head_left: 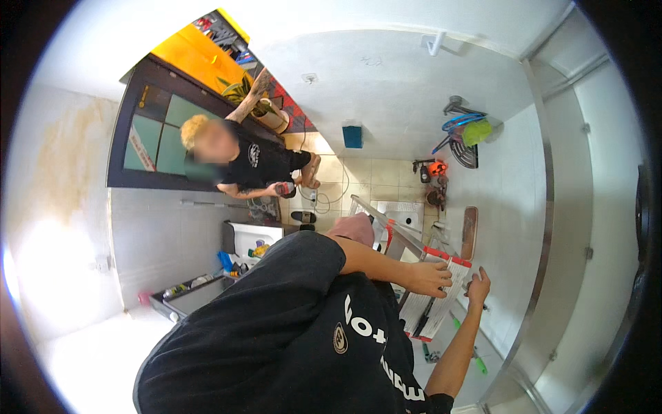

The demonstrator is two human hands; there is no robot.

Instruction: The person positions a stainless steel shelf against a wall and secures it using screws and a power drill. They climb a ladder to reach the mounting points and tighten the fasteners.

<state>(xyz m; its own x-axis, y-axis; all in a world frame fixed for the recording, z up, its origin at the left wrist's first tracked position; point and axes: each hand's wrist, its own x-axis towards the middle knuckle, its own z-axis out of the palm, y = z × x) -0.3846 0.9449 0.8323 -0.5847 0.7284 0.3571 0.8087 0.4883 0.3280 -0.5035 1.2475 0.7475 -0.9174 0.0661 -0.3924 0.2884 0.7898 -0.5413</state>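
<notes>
From my head view, my left hand [429,277] rests, fingers loosely spread, on top of the red-trimmed ladder [441,306], which stands close to my body. My right hand [477,286] is just beside its edge, fingers part-bent; I can't quite tell whether it grips anything. A co-worker [252,153] stands well apart.

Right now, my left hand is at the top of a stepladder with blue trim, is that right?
Not quite: the trim is red, not blue. The head view shows it, with your left hand at the top of the stepladder.
</notes>
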